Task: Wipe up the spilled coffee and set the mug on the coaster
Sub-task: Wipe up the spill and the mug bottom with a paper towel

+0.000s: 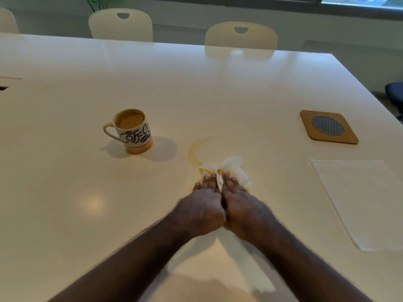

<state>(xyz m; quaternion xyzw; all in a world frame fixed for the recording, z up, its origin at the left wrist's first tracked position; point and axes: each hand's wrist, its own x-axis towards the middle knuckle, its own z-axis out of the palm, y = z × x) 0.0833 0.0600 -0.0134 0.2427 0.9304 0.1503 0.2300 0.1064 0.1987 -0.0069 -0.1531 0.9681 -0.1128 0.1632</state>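
A mug (pixel 132 131) with black "COFFEE" lettering and an orange base stands upright at the left, full of milky coffee. To its right a pale brown ring of spilled coffee (pixel 193 152) marks the white table (pixel 65 192). My left hand (pixel 205 205) and my right hand (pixel 242 208) lie side by side, palms down, pressing a crumpled white paper towel (pixel 234 170) onto the near edge of the spill. The towel is stained yellow-brown at its left. A square wooden coaster (pixel 328 127) with a dark round mesh centre lies at the far right.
A flat unused paper towel (pixel 362 199) lies at the right, near the table's edge. Two white perforated chairs (pixel 121 25) (pixel 241 35) stand behind the far edge. A dark chair (pixel 394 92) is beyond the right edge.
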